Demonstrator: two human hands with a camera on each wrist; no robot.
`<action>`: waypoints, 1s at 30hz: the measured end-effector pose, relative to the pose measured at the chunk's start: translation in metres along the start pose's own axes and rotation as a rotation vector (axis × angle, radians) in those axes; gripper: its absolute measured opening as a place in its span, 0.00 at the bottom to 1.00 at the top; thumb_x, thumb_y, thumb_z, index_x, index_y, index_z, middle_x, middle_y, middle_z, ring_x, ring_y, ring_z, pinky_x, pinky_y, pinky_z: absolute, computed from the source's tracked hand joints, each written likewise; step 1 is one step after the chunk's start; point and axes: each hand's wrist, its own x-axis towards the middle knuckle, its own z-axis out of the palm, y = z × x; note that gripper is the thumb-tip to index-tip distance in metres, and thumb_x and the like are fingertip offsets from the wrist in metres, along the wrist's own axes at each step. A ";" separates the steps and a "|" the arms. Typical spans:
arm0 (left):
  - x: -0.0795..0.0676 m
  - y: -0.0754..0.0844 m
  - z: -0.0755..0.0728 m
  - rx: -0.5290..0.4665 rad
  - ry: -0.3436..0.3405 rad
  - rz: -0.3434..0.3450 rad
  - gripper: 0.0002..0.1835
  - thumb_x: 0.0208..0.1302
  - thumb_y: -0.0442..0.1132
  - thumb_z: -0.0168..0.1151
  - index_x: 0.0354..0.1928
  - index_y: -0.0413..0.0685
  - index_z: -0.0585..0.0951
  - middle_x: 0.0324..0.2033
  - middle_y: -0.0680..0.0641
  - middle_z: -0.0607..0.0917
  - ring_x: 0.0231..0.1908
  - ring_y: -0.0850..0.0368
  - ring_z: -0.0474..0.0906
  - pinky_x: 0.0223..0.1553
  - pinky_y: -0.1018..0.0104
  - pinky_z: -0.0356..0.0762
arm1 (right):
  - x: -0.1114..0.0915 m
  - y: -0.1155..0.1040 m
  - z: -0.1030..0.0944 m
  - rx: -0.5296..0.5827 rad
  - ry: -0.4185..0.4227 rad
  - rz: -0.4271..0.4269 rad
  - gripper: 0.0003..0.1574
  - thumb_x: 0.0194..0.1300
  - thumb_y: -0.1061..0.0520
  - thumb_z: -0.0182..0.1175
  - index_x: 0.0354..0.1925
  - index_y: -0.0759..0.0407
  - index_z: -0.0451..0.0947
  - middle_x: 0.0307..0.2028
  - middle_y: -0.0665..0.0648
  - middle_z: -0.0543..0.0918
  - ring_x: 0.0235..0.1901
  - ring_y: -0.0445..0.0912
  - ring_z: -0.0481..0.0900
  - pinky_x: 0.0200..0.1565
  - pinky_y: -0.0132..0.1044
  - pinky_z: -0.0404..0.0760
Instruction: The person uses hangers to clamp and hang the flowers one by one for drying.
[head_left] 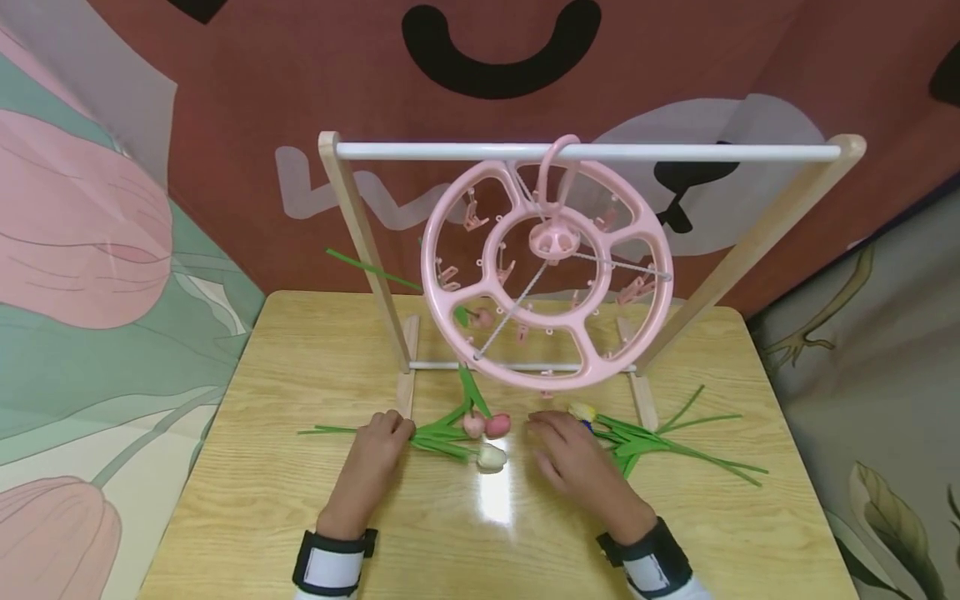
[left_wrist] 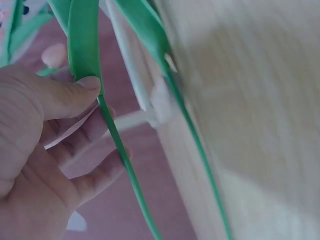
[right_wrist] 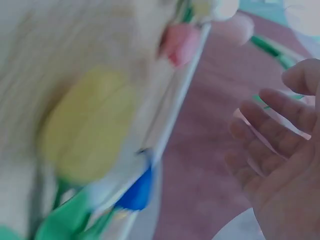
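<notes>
- We see the left hand [head_left: 384, 446] pinching a green stem [left_wrist: 119, 137] between thumb and fingers, left of the middle of the bench [head_left: 285, 358].
- Our right hand [head_left: 572, 454] is apart from it, fingers loosely bent and holding nothing, just beside a yellow tulip [head_left: 581, 412].
- Between our hands a strip of wood shows a bright reflection; more bare wood runs between the forearms to the near side.
- The left stems stop short of the bench's left edge; the right-hand stems [head_left: 720, 457] fan towards the right edge, also short of it.
- Behind our hands, two wooden posts [head_left: 363, 242] and two white rails [head_left: 735, 153] frame the space; one pink round hanger [head_left: 435, 292] hooks over the upper rail, its ring overhanging the bench.
- We count three blooms by the left hand: one white tulip [head_left: 492, 457], one deep pink tulip [head_left: 498, 426], one pale pink tulip [head_left: 474, 425].
- By the right hand we count two, yellow and blue [right_wrist: 137, 190].
- One pinkish bloom [head_left: 481, 317] lies farther back.
</notes>
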 end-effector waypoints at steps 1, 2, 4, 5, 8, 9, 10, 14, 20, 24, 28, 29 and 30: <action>0.001 0.004 -0.001 0.010 -0.004 0.006 0.16 0.55 0.21 0.72 0.42 0.46 0.84 0.36 0.48 0.80 0.36 0.52 0.75 0.32 0.60 0.77 | 0.004 -0.005 -0.001 0.011 -0.002 -0.019 0.20 0.69 0.55 0.60 0.55 0.65 0.81 0.54 0.63 0.84 0.55 0.59 0.82 0.59 0.54 0.83; 0.002 0.009 -0.003 0.020 -0.008 0.015 0.17 0.55 0.21 0.72 0.42 0.46 0.84 0.36 0.48 0.80 0.36 0.52 0.75 0.32 0.60 0.77 | 0.008 -0.009 -0.001 0.017 -0.008 -0.035 0.21 0.70 0.55 0.61 0.56 0.65 0.81 0.55 0.62 0.84 0.55 0.58 0.82 0.59 0.53 0.83; 0.006 0.018 -0.005 0.035 -0.005 0.036 0.17 0.54 0.22 0.73 0.43 0.46 0.84 0.36 0.48 0.80 0.36 0.52 0.75 0.32 0.60 0.76 | 0.016 -0.017 0.000 0.023 -0.029 -0.057 0.23 0.69 0.53 0.63 0.57 0.64 0.81 0.55 0.61 0.84 0.56 0.56 0.82 0.60 0.51 0.82; 0.007 0.022 -0.006 0.041 0.001 0.051 0.17 0.54 0.22 0.73 0.43 0.46 0.84 0.36 0.48 0.80 0.37 0.52 0.75 0.32 0.60 0.76 | 0.019 -0.021 0.001 0.022 -0.047 -0.063 0.24 0.70 0.52 0.64 0.59 0.63 0.81 0.56 0.60 0.84 0.57 0.56 0.82 0.61 0.51 0.82; 0.013 0.035 -0.009 0.055 0.026 0.101 0.15 0.54 0.24 0.74 0.42 0.46 0.83 0.36 0.48 0.80 0.37 0.51 0.74 0.32 0.60 0.76 | 0.028 -0.028 0.004 -0.004 -0.119 -0.059 0.28 0.68 0.50 0.69 0.61 0.59 0.80 0.58 0.59 0.84 0.58 0.54 0.83 0.62 0.50 0.82; 0.015 0.039 -0.009 0.057 0.034 0.115 0.15 0.54 0.24 0.74 0.41 0.46 0.83 0.36 0.48 0.80 0.37 0.51 0.74 0.31 0.60 0.76 | 0.030 -0.029 0.005 -0.017 -0.147 -0.049 0.29 0.67 0.49 0.70 0.62 0.58 0.80 0.58 0.58 0.85 0.57 0.52 0.83 0.61 0.49 0.83; 0.017 0.043 -0.010 0.058 0.042 0.129 0.14 0.55 0.25 0.74 0.41 0.45 0.83 0.36 0.48 0.80 0.37 0.51 0.74 0.31 0.61 0.76 | 0.031 -0.030 0.006 -0.025 -0.175 -0.035 0.29 0.66 0.48 0.71 0.62 0.57 0.80 0.57 0.57 0.85 0.55 0.52 0.84 0.59 0.48 0.84; 0.023 0.054 -0.011 0.065 0.068 0.169 0.14 0.56 0.25 0.73 0.43 0.45 0.83 0.37 0.47 0.80 0.37 0.52 0.75 0.30 0.64 0.74 | 0.032 -0.028 0.012 -0.062 -0.242 0.009 0.22 0.64 0.52 0.72 0.55 0.56 0.84 0.46 0.54 0.89 0.43 0.47 0.86 0.46 0.43 0.87; 0.027 0.063 -0.012 0.034 0.124 0.180 0.13 0.59 0.27 0.71 0.46 0.43 0.84 0.39 0.46 0.81 0.41 0.50 0.76 0.36 0.62 0.75 | 0.025 -0.021 0.016 -0.058 -0.229 0.037 0.19 0.58 0.68 0.70 0.45 0.50 0.87 0.37 0.48 0.90 0.35 0.43 0.84 0.39 0.35 0.86; 0.025 0.064 -0.009 -0.075 0.278 0.194 0.05 0.67 0.33 0.64 0.42 0.43 0.84 0.37 0.47 0.80 0.39 0.50 0.75 0.36 0.62 0.73 | 0.018 -0.018 0.013 0.027 -0.201 0.125 0.08 0.64 0.60 0.70 0.42 0.49 0.87 0.36 0.47 0.90 0.35 0.42 0.84 0.38 0.33 0.86; 0.019 0.066 -0.005 -0.304 0.428 0.161 0.03 0.67 0.35 0.65 0.37 0.44 0.83 0.32 0.50 0.82 0.34 0.55 0.78 0.35 0.66 0.79 | 0.013 -0.016 0.007 0.138 -0.142 0.159 0.05 0.67 0.56 0.69 0.42 0.49 0.87 0.37 0.47 0.90 0.37 0.41 0.86 0.41 0.34 0.88; 0.018 0.067 -0.002 -0.371 0.447 0.139 0.02 0.66 0.34 0.67 0.37 0.43 0.83 0.32 0.50 0.83 0.34 0.55 0.80 0.35 0.66 0.82 | 0.012 -0.016 0.006 0.173 -0.126 0.158 0.06 0.67 0.56 0.69 0.43 0.50 0.87 0.38 0.48 0.90 0.38 0.41 0.86 0.42 0.35 0.89; 0.017 0.068 0.000 -0.438 0.458 0.111 0.03 0.64 0.33 0.68 0.37 0.43 0.83 0.33 0.50 0.84 0.34 0.55 0.81 0.35 0.66 0.84 | 0.012 -0.015 0.005 0.209 -0.109 0.154 0.07 0.67 0.58 0.69 0.44 0.51 0.87 0.39 0.49 0.90 0.40 0.41 0.87 0.43 0.35 0.89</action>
